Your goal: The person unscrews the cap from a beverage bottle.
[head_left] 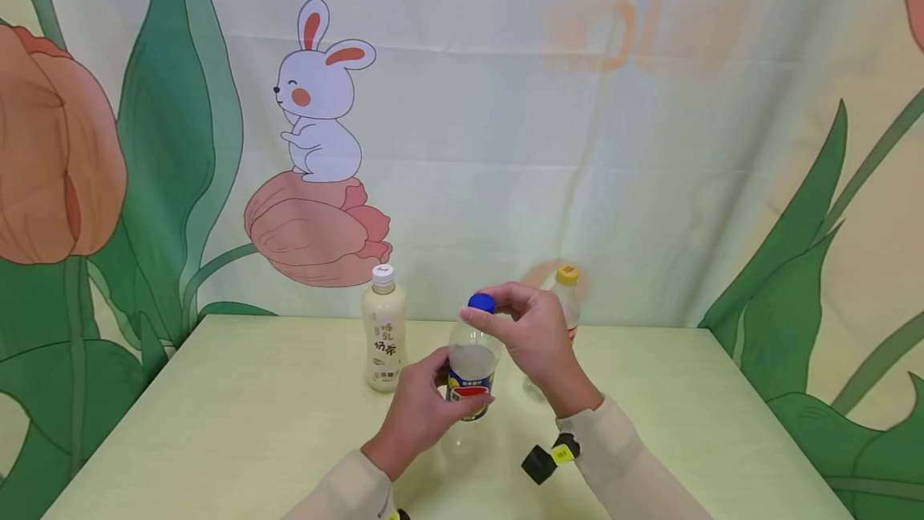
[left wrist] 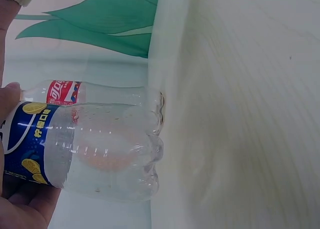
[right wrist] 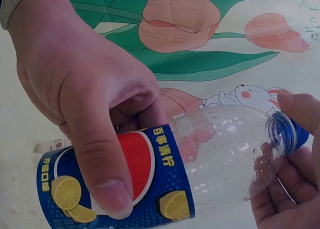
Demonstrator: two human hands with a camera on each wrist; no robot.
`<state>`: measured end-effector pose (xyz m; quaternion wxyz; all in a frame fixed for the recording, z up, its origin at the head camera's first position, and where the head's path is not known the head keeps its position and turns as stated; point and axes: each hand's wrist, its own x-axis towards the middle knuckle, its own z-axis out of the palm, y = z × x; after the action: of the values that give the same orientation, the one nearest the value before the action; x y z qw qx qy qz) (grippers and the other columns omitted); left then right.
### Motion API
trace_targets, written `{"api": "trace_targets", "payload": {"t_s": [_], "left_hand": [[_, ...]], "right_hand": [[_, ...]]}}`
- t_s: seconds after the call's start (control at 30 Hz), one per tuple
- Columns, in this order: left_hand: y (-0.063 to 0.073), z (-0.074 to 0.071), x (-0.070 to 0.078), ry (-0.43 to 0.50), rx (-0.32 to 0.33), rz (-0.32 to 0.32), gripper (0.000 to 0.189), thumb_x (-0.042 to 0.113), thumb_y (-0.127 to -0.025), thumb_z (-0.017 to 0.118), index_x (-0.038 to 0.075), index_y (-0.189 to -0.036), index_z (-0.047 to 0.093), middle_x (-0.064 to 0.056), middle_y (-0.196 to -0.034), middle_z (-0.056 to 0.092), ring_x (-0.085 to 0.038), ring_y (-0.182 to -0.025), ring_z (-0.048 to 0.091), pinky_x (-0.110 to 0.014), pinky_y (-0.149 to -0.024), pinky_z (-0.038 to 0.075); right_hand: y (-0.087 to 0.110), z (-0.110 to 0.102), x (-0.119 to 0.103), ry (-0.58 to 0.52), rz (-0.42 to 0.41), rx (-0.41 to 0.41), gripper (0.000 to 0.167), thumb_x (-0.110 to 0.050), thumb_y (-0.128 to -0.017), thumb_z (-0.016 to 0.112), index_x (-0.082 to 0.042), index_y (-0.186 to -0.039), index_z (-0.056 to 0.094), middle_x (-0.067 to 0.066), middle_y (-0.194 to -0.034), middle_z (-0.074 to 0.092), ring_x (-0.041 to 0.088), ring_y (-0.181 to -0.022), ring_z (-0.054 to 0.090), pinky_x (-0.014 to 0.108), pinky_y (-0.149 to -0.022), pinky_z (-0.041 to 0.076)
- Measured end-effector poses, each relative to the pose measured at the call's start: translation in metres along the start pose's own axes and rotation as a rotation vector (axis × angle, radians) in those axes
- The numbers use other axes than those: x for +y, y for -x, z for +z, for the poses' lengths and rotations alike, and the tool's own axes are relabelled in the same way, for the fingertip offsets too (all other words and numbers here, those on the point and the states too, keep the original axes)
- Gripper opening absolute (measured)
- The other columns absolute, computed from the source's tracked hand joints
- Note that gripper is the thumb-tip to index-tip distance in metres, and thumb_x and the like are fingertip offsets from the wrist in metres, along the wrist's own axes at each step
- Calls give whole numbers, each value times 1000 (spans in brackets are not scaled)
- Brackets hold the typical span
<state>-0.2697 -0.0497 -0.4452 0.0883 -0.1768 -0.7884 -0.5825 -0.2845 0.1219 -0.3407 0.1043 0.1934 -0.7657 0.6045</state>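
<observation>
My left hand (head_left: pixel 426 400) grips a clear plastic soda bottle (head_left: pixel 472 358) round its blue label, thumb across the front. Lemon slices show on that label (right wrist: pixel 172 203) in the right wrist view. The bottle stands about upright and looks empty; whether its base (left wrist: pixel 150 164) touches the table I cannot tell. At the top, my right hand (head_left: pixel 537 335) pinches the blue cap (head_left: pixel 481 303) between thumb and fingers. The cap sits at the bottle's mouth; how tightly it is screwed on cannot be seen.
A cream-coloured milk tea bottle (head_left: pixel 383 335) with a white cap stands at the back left of the pale table (head_left: pixel 238 424). Behind my right hand is a clear bottle with a yellow cap (head_left: pixel 567 275) and red label (left wrist: pixel 62 92). A printed curtain (head_left: pixel 469 143) hangs behind the table.
</observation>
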Motion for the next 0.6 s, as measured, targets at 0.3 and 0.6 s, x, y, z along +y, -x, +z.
{"api": "trace_targets", "payload": {"t_s": [0.3, 0.6], "left_hand": [[2, 0, 2, 18, -26, -1, 56, 29, -81, 89, 14, -129, 63, -5, -121, 73, -21, -109, 72, -40, -98, 59], [0, -2, 1, 33, -43, 9, 57, 31, -80, 89, 17, -129, 64, -2, -122, 73, -20, -110, 71, -39, -99, 59]], "right_hand": [[4, -1, -3, -13, -4, -2, 25, -29, -83, 87, -15, -102, 79, 3, -97, 77, 21, -99, 69, 43, -100, 50], [3, -3, -4, 7, -43, -14, 28, -28, -84, 86, -10, -105, 79, 3, -96, 77, 20, -96, 71, 45, -104, 49]]}}
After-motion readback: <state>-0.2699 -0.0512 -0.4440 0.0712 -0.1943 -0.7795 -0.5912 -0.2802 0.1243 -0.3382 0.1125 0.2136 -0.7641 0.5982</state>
